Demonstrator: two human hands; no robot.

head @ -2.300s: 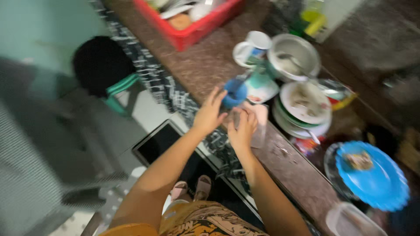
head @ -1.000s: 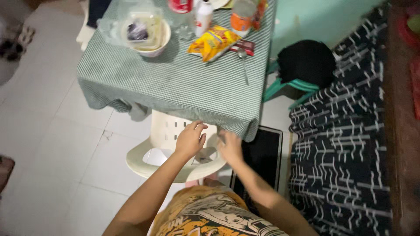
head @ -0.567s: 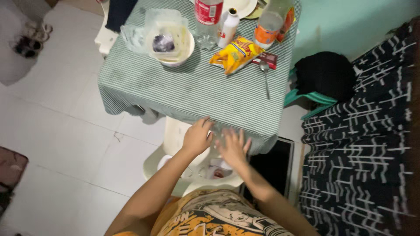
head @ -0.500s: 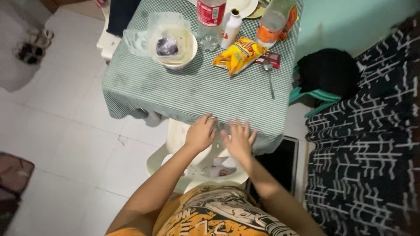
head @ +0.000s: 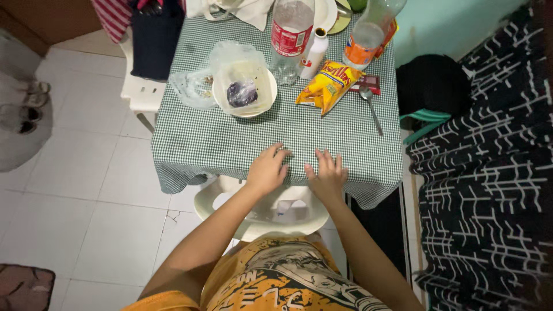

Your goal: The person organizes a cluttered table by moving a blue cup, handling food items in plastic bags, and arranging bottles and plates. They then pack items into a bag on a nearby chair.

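On the checked tablecloth (head: 230,144) — both hands (head: 296,170) resting, empty.

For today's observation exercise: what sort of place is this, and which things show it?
Probably a home dining corner: a table with a checked green tablecloth, a bowl, a spoon, a snack bag and a white plastic chair.

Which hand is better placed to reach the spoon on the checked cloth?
Likely the right hand: it rests on the cloth at the table's near edge, on the same side as the spoon. The left hand sits further left, nearer the bowl.
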